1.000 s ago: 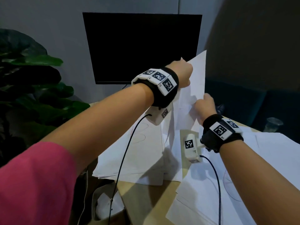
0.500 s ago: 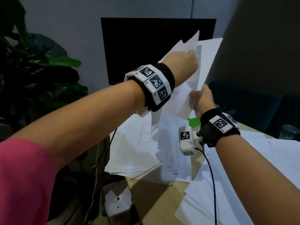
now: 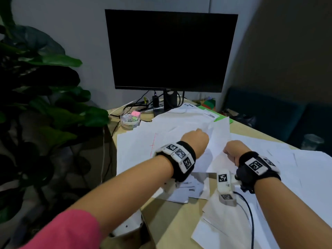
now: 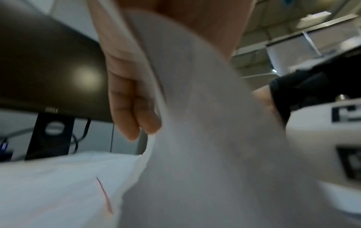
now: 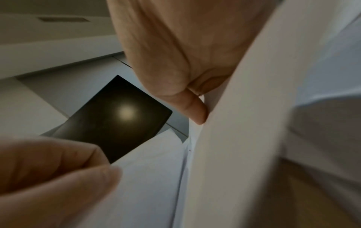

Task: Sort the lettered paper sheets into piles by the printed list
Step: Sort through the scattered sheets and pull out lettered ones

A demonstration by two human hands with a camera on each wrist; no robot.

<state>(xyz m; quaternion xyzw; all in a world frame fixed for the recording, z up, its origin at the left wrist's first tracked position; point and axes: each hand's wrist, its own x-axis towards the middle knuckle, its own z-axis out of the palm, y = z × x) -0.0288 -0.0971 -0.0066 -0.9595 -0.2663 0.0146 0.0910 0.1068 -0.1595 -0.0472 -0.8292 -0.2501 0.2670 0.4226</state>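
White paper sheets (image 3: 220,133) are held low over the desk between both hands. My left hand (image 3: 197,137) grips their left side, fingers (image 4: 134,108) curled round the sheets (image 4: 195,138). My right hand (image 3: 231,150) pinches the near right edge, its thumb (image 5: 195,111) pressed on the paper (image 5: 244,123). In the right wrist view the left hand's fingers (image 5: 58,166) pinch a sheet (image 5: 146,177). A spread pile (image 3: 140,146) with a red pen mark lies at the left and another pile (image 3: 301,169) at the right. No letter can be read on the held sheets.
A dark monitor (image 3: 170,49) stands at the back of the wooden desk (image 3: 172,218). A clear tub of clips (image 3: 130,119) sits by a leafy plant (image 3: 45,97). A slip with black printed lines (image 3: 210,115), a green item (image 3: 220,118) and a plastic cup (image 3: 312,142) are further back.
Both hands have come down from in front of the monitor to just above the desk, bringing the held sheets with them. The head view has tilted, so the whole monitor shows.
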